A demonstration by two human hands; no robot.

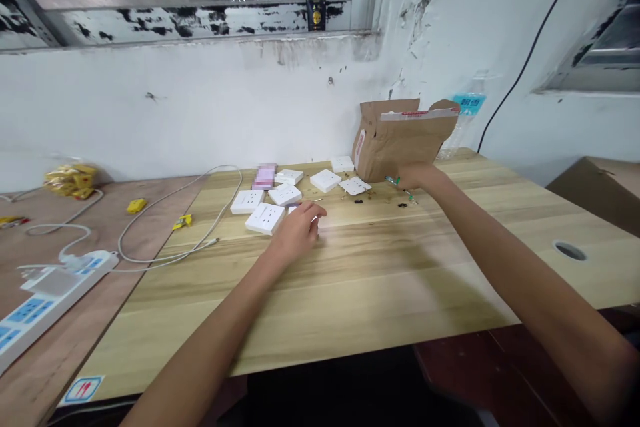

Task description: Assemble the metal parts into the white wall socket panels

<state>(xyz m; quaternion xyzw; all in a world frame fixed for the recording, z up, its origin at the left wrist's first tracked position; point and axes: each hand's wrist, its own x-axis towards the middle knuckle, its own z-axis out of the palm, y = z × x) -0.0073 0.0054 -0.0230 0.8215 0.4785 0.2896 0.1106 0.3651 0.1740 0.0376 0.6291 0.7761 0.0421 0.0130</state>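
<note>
— Well, lay a clock on the tabletop (360,293), twelve at the wall. Where are the hands?

— The left hand (300,223) is at ten, fingers half curled. I can't make out whether that grip is closed on anything; a bit of white shows just behind it.

— And the right hand (413,177)?

— One o'clock, right in front of the paper bag (407,140). Its fingertips are lost from here, so I wouldn't swear to that grip either. A thin greenish thing (391,181) shows at its left; held or just lying there, I can't say.

— The white socket panels (265,219)?

— Spread from ten round to twelve, some just beside the left hand. A thin white plate (355,185) lies at twelve, near the bag.

— Anything that could go wrong?

— To my eye, the small black pieces (403,205) below the right wrist: a forearm dragged low could scatter them. A knocked bag might shove the plate. And if the left hand strayed towards nine, it could snag the white cable (213,241).
</note>
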